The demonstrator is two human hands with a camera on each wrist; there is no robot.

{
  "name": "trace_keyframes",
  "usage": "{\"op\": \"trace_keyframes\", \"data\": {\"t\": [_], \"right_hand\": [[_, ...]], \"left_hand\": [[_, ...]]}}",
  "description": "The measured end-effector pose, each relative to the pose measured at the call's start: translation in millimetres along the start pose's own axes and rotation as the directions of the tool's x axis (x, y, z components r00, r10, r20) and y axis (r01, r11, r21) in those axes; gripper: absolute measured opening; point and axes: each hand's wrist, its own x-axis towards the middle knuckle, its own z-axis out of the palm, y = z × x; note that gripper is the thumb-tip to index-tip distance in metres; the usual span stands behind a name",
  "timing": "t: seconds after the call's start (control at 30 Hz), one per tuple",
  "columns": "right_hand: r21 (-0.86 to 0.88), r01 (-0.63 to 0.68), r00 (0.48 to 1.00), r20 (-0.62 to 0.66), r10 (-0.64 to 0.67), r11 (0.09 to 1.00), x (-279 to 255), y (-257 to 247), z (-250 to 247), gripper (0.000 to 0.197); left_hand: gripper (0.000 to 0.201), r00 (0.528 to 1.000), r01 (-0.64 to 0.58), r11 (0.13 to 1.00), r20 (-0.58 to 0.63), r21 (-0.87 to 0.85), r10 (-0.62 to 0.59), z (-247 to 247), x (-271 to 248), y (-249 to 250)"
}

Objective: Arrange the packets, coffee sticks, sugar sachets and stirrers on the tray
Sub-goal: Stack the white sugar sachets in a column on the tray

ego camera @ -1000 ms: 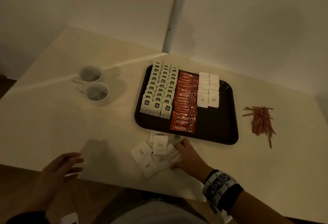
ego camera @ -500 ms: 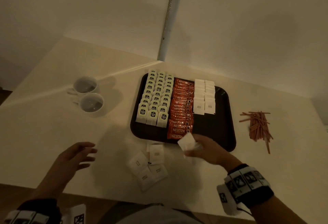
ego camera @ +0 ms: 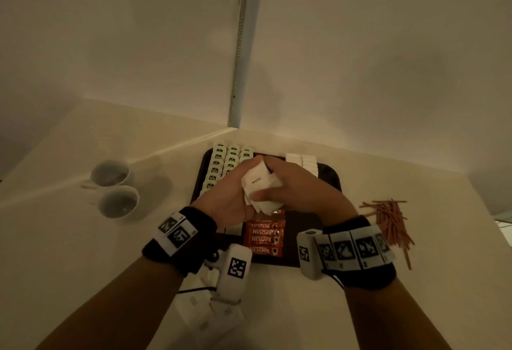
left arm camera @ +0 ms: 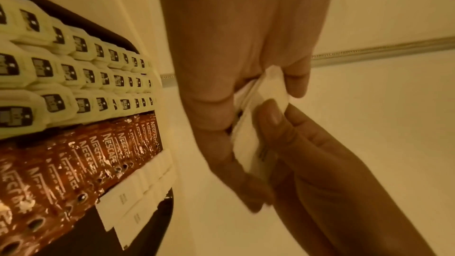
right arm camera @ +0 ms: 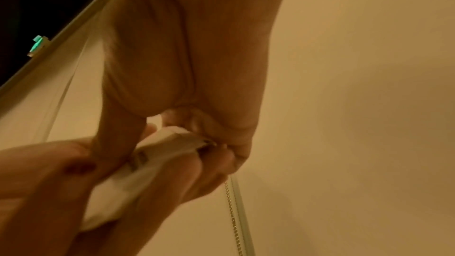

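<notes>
1. Holding a small stack of white sugar sachets between both hands, raised over the middle of the dark tray. Top sachet reads "WHITE".
2. Left hand: fingers and thumb curled round the left edge of the stack. In the left wrist view the thumb and fingers pinch the sachet edges.
3. Right hand: thumb lies across the near face of the stack, fingers wrap behind it. The right wrist view shows the same grip on the stack, blurred.
4. Tray contents, left to right: three columns of cream packets with dark labels; a column of red Nescafé coffee sticks, partly hidden by the hands; two short columns of white sachets at the far right part.
5. Left wrist view confirms the rows lie side by side: packets, coffee sticks, flat sachets.
6. Loose white sachets lie on the table near its front edge, under the left forearm, off the tray.
7. Reddish-brown stirrers lie in a loose pile on the table right of the tray, apart from it.
8. Two white cups stand left of the tray, touching or nearly so.
</notes>
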Motion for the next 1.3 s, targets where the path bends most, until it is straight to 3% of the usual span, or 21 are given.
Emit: {"op": "trace_keyframes", "data": {"t": [0.07, 0.13, 0.2, 0.27, 0.4, 0.5, 0.6, 0.8, 0.93, 1.0, 1.1, 1.17, 1.23, 1.3], "right_hand": [[-0.068, 0.029, 0.990, -0.136, -0.038, 0.997, 5, 5, -3, 0.049], [-0.102, 0.018, 0.948, -0.315, -0.049, 0.995, 8, 12, -3, 0.058], [-0.044, -0.013, 0.887, -0.461, -0.009, 0.999, 9, 18, -2, 0.063], [0.078, -0.014, 0.854, -0.517, 0.052, 0.997, 7, 25, 0, 0.054], [0.265, 0.049, 0.862, -0.498, 0.093, 0.963, 2, 41, 6, 0.011], [0.426, 0.037, 0.884, -0.435, 0.169, 0.904, -1, 47, 5, 0.018], [0.408, 0.057, 0.878, -0.455, 0.149, 0.911, -2, 49, 3, 0.007], [0.495, 0.068, 0.855, -0.476, 0.205, 0.866, 1, 49, 1, 0.012], [0.562, 0.074, 0.930, -0.336, 0.146, 0.824, -3, 49, 1, 0.032], [0.570, 0.056, 0.946, -0.293, 0.139, 0.820, -3, 48, 3, 0.024], [0.492, 0.026, 0.927, -0.338, 0.164, 0.870, 0, 50, 8, 0.009], [0.596, 0.029, 0.925, -0.320, 0.205, 0.803, 0, 54, 13, 0.003], [0.732, 0.048, 0.927, -0.287, 0.244, 0.680, -1, 56, 18, 0.007], [0.789, 0.055, 0.931, -0.262, 0.254, 0.613, -2, 57, 21, 0.013]], "left_hand": [[0.037, 1.000, -0.006, 1.000, -0.020, -0.016, 0.005, 3, 8, 0], [0.030, 0.998, -0.022, 1.000, -0.058, -0.021, 0.020, 3, 13, -1], [0.023, 0.995, -0.044, 0.997, -0.087, -0.062, 0.039, 2, 15, -3], [0.019, 0.993, -0.077, 0.992, -0.097, -0.096, 0.067, 3, 16, -3], [0.011, 0.976, -0.147, 0.987, -0.172, -0.061, 0.135, 2, 19, -3], [0.010, 0.968, -0.177, 0.984, -0.187, -0.032, 0.168, 2, 20, -3], [0.012, 0.953, -0.210, 0.977, -0.217, 0.027, 0.211, 1, 23, -5], [0.021, 0.907, -0.282, 0.928, -0.247, 0.244, 0.341, -2, 27, -13], [0.019, 0.836, -0.374, 0.884, -0.311, 0.281, 0.453, -4, 28, -10], [0.020, 0.809, -0.388, 0.862, -0.328, 0.325, 0.488, -6, 29, -10], [0.020, 0.772, -0.423, 0.825, -0.327, 0.375, 0.544, -6, 30, -8], [0.019, 0.768, -0.446, 0.810, -0.302, 0.381, 0.565, -6, 29, -5], [0.019, 0.777, -0.442, 0.802, -0.275, 0.401, 0.566, -7, 29, -4], [0.020, 0.778, -0.425, 0.792, -0.270, 0.437, 0.567, -9, 30, -6]]}}
